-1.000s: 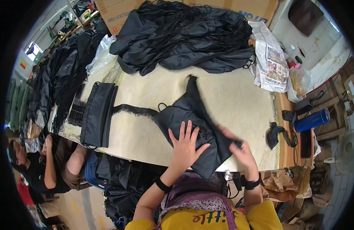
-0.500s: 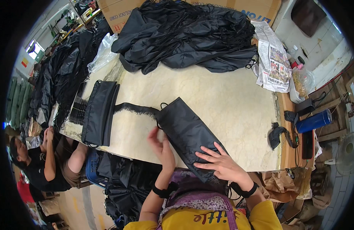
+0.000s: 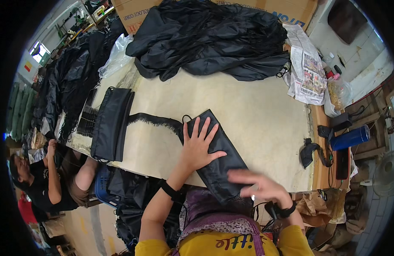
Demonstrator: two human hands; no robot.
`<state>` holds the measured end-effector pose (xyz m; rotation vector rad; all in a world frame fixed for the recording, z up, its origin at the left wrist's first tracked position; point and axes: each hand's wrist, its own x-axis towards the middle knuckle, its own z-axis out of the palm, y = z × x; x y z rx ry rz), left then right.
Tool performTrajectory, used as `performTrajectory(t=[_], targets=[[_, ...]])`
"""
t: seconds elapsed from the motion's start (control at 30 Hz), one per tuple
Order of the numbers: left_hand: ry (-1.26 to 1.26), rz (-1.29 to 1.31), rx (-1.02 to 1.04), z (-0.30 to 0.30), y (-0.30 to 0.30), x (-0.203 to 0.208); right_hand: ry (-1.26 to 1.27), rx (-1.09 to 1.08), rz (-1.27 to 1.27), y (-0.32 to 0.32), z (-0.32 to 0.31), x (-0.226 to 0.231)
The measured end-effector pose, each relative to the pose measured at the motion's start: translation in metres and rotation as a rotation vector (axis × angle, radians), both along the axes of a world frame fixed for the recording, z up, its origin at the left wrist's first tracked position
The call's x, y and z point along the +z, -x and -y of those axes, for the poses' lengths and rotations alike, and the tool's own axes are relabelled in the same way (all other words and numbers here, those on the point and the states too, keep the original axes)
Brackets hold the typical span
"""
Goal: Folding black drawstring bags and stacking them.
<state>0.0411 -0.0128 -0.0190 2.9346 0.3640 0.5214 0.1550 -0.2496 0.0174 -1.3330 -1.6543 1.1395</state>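
Observation:
A flat black drawstring pouch (image 3: pixel 229 168) lies slantwise on the table's near edge, with a small cord loop at its far end. My left hand (image 3: pixel 200 147) rests flat on its upper half, fingers spread. Over the pouch's lower right edge is my right hand (image 3: pixel 265 187), blurred by motion, fingers stretched out and nothing visible held in them. A frayed black strip (image 3: pixel 156 119) runs from under the pouch's far end to a stack of similar black pouches (image 3: pixel 109 126) on the left.
A large heap of black pouches (image 3: pixel 205 40) fills the table's far side before cardboard boxes (image 3: pixel 133 17). Newspaper (image 3: pixel 306 68), a blue bottle (image 3: pixel 350 137) and a phone (image 3: pixel 342 164) lie at the right. A seated co-worker (image 3: pixel 47 179) is at the left, near a blue basket (image 3: pixel 104 187).
My left hand has moved from beside the pouch onto its upper half. My right hand has lifted off its flat rest and shifted toward me and right. The pouch has shifted slightly right.

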Motion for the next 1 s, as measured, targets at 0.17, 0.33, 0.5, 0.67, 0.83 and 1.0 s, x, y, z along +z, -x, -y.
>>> performTrajectory(t=[0.17,0.33,0.5,0.67,0.83,1.0], targets=[[0.016,-0.068,-0.239,-0.004,-0.004,0.003,0.103,-0.776,-0.533,-0.037,-0.061,-0.025],[0.108,0.025,-0.22,-0.002,0.012,0.005,0.378,-0.712,-0.881,-0.012,-0.115,-0.02],[0.656,0.37,0.209,0.024,0.064,0.033,0.168,-0.905,-0.97,-0.015,-0.125,0.005],[1.26,0.306,0.381,-0.017,0.148,0.035,0.071,-0.826,-1.113,0.014,-0.206,0.045],[0.925,0.595,0.52,-0.097,0.216,0.11,0.063,-0.483,-1.282,0.063,-0.333,0.056],[0.801,0.4,0.586,-0.213,0.292,0.1,0.114,-0.358,-1.353,0.114,-0.45,0.024]])
